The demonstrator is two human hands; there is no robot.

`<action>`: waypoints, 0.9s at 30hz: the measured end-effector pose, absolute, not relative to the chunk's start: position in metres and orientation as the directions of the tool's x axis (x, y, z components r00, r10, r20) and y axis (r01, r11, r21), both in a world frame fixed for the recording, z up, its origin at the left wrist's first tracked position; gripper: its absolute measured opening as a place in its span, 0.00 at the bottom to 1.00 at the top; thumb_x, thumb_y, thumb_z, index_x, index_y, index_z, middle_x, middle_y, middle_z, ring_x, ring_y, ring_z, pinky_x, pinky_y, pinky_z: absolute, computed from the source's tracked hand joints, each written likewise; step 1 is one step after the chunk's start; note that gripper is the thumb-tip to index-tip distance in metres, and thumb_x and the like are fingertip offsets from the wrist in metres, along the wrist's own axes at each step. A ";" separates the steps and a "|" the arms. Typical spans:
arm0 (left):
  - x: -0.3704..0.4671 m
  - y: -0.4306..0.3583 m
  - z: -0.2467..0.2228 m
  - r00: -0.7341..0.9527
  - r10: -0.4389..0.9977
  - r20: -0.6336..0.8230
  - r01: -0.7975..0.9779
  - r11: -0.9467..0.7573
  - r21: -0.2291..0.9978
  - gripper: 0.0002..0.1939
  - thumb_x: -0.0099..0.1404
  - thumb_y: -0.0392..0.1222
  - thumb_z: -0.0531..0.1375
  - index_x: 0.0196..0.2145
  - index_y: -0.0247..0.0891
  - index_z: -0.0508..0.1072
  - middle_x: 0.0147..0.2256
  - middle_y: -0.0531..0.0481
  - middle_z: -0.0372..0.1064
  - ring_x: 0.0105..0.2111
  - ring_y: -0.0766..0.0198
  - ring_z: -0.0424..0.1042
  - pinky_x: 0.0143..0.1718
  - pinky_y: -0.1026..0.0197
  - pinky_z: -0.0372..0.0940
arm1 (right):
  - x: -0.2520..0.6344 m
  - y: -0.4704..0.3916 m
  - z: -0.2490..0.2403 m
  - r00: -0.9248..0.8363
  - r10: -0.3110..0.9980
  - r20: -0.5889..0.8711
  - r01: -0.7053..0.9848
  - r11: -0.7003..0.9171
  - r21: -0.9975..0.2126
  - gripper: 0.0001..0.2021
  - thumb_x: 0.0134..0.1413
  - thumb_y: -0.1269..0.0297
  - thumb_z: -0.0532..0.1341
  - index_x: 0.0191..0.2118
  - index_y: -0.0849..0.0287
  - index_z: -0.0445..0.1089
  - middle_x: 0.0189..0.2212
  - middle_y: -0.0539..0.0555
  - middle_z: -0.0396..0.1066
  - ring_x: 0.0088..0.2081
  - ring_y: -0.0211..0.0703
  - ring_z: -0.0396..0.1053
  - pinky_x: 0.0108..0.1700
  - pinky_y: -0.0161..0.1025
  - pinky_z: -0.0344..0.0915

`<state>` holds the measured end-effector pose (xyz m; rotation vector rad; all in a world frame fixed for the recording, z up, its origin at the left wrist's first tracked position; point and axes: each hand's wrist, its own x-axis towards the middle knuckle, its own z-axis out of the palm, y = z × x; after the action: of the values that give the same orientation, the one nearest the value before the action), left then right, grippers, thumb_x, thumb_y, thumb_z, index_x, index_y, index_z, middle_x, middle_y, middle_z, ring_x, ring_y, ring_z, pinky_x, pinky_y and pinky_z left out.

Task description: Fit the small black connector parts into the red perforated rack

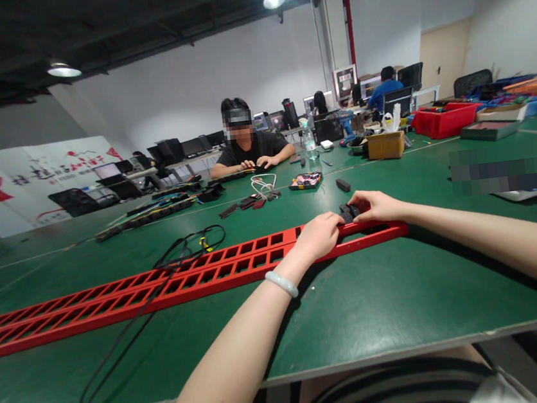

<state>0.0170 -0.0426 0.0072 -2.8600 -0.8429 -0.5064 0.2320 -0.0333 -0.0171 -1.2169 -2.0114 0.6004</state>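
A long red ladder-like frame [374, 236] with slots along its length lies across the green table [405, 296]. At its right end, both hands meet around a small black blocky part [347, 212], whose exact kind I cannot make out. My left hand [319, 236], with a pale bangle at the wrist, rests over the frame, fingers closed on the part's left side. From the right, my right hand [376, 205] pinches the same part between thumb and fingers. Just beyond them lies a separate small black block [343, 185].
A black cable [119, 338] crosses the frame and hangs over the near edge. Farther back are a flat patterned pack [305, 181], a bottle [309, 140], a cardboard box [386, 146] and a red bin [444, 120]. Opposite, a person [247, 145] handles dark pieces.
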 end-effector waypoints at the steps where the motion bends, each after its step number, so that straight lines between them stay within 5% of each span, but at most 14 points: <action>1: 0.017 -0.043 0.007 0.788 0.508 0.346 0.547 -0.837 -0.017 0.12 0.59 0.32 0.47 0.39 0.37 0.66 0.38 0.49 0.65 0.40 0.65 0.65 0.43 0.64 0.60 | 0.232 -0.033 -0.017 -0.314 0.893 0.322 0.568 0.449 -0.690 0.20 0.35 0.59 0.63 0.38 0.60 0.64 0.33 0.51 0.68 0.32 0.39 0.65 0.35 0.36 0.62; 27: 0.019 -0.045 0.010 0.775 0.529 0.345 0.562 -0.827 0.006 0.13 0.60 0.33 0.47 0.39 0.38 0.67 0.38 0.49 0.65 0.40 0.66 0.65 0.43 0.63 0.60 | 0.232 -0.035 -0.014 -0.317 0.892 0.323 0.618 0.453 -0.643 0.19 0.36 0.58 0.62 0.38 0.60 0.65 0.32 0.50 0.68 0.31 0.39 0.64 0.34 0.36 0.60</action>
<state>0.0185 -0.0449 0.0096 -2.8678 -0.8832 -0.5136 0.2319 -0.0351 -0.0140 -1.2564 -2.0509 0.5390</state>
